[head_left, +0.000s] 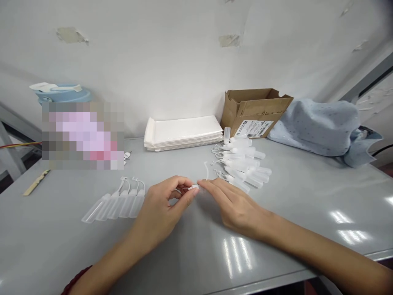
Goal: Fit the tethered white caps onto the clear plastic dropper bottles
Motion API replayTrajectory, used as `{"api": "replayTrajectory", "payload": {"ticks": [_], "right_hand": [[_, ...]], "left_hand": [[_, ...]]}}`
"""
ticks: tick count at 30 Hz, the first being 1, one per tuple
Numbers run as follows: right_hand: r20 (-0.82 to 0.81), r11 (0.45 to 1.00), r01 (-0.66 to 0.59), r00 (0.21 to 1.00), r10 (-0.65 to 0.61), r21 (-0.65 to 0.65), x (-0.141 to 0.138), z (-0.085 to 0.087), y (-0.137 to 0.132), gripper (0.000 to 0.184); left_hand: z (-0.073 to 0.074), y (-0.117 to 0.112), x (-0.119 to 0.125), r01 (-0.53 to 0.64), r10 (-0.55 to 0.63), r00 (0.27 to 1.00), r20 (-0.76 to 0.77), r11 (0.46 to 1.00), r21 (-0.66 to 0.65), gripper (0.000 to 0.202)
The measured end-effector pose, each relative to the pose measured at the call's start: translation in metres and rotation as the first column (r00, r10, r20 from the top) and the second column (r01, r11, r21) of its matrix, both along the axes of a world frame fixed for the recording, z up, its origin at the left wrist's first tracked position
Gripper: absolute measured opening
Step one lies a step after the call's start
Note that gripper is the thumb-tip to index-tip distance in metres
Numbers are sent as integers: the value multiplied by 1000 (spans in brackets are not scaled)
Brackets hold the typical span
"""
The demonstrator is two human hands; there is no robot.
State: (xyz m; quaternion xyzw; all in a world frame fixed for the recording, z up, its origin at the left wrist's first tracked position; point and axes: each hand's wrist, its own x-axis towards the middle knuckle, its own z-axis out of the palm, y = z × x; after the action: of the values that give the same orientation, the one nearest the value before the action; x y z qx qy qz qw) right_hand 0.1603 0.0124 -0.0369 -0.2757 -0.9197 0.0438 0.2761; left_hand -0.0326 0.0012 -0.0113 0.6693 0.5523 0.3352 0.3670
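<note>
a small white cap (193, 187) is pinched between thumb and forefinger of the left hand (162, 209), low over the grey table (190, 254). the right hand (236, 207) is laid flat, fingers stretched, fingertips touching the cap. a row of tubes (116, 203) is seen just left of the hands, a pile of tubes (242, 164) just behind.

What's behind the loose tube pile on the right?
An open cardboard box with a white label; one tube stands upright in front of it. The tube pile hides part of its lower edge; the box's inside cannot be seen.
</note>
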Motion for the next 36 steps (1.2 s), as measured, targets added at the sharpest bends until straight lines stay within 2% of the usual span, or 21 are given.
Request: {"api": "replayTrajectory", "payload": {"ticks": [5,9,11,14,17,19,21,23,26,29,32,34,36], "right_hand": [[6,996,-10,1000,11,-90,0,2,-1,40],[-14,986,-9,1000,7,-166,0,2,-2,46],[-34,959,-12,999,2,-282,0,2,-2,54],[-104,888,-27,994,-23,-459,0,2,-2,60],[-170,844,-46,984,-54,-534,-1,2,-3,59],[-184,851,-44,981,-63,-523,-1,1,-4,60],[-165,881,-34,985,-50,-472,-1,1,-5,62],[-110,921,-17,993,-28,-389,-2,2,-6,60],[-13,969,15,1000,-18,-248,-3,3,-8,52],[28,990,40,999,-37,-134,-4,2,-8,48],[-5,994,40,999,-40,-97,-5,0,-8,42],[-53,991,27,998,-34,-133,-5,-2,-8,38],[-116,978,5,993,-30,-209,-5,-3,-8,36]], "left_hand": [[0,-1,1,60,-61,998,-10,998,-36,16],[-3,-4,1,87,-87,996,32,996,-19,11],[-6,-4,1,131,-134,990,44,989,63,8],[-9,-4,0,177,-185,982,27,966,191,12],[-7,-3,1,156,-172,982,80,973,170,12],[-4,-2,1,113,-124,980,155,990,78,10],[0,-1,1,58,-49,982,181,997,-44,13],[2,-1,2,25,-5,991,131,989,-148,20],[2,-1,3,65,-60,998,29,975,-213,31],[1,-3,4,125,-127,992,5,966,-227,35],[-1,-5,6,154,-153,988,22,962,-224,30],[-5,-5,6,174,-177,984,-11,976,-133,22],[-10,-5,5,212,-206,974,-93,975,66,15]]}}
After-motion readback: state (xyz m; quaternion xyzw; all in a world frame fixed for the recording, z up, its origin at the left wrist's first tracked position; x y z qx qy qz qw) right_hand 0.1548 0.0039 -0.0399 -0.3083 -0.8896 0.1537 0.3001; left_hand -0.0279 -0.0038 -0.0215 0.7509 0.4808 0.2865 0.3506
